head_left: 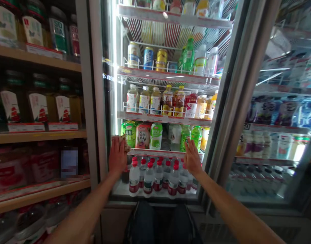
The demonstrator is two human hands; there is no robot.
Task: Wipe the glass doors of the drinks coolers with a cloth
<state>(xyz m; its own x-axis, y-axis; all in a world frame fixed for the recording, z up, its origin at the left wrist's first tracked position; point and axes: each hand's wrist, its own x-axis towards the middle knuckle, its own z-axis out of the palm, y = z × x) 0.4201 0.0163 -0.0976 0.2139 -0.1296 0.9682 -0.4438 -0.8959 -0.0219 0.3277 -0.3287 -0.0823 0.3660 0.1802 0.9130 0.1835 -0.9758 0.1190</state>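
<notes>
My left hand (pixel 117 154) is at the left side of a lit drinks fridge, with its fingers over a crumpled, light brownish cloth (pixel 126 144). Part of the cloth sticks out past my fingers, beside a green bottle (pixel 130 132). My right hand (pixel 192 158) is raised at the right side of the fridge, fingers stretched out and nothing in it. It overlaps the edge of the shelf (pixel 160 153) and the green bottles (pixel 196 135) behind; whether it touches anything I cannot tell. Clear bottles with red caps (pixel 148 179) stand on the bottom level between my arms.
Higher fridge shelves hold cans (pixel 148 57) and juice bottles (pixel 155 101). To the left is a wooden shelf unit (pixel 38 135) of bottled drinks. A metal door frame (pixel 236 112) rises at the right, beside another fridge section. My knees (pixel 145 220) are close to the fridge base.
</notes>
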